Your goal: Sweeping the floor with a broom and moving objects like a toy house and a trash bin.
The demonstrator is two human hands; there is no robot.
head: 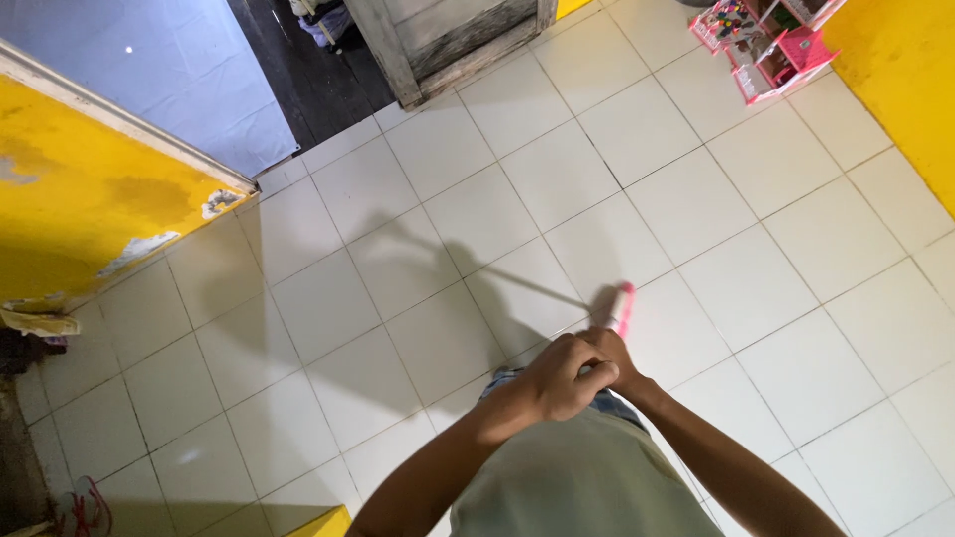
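Observation:
Both my hands meet low in the middle of the view, gripping one long handle seen end-on. My left hand (559, 383) is wrapped in a fist over the handle's top. My right hand (615, 356) closes around it just beyond. The handle runs down to a pink head (624, 306) resting on the white tiled floor (696, 199). Most of the handle is hidden by my hands. Its thin shadow stretches left across the tiles.
A yellow wall (90, 209) with peeling paint stands at the left, another yellow wall (905, 70) at the right. A pink plastic rack (771, 45) sits at the top right. A grey wooden frame (438, 50) stands at the top, beside a dark doorway.

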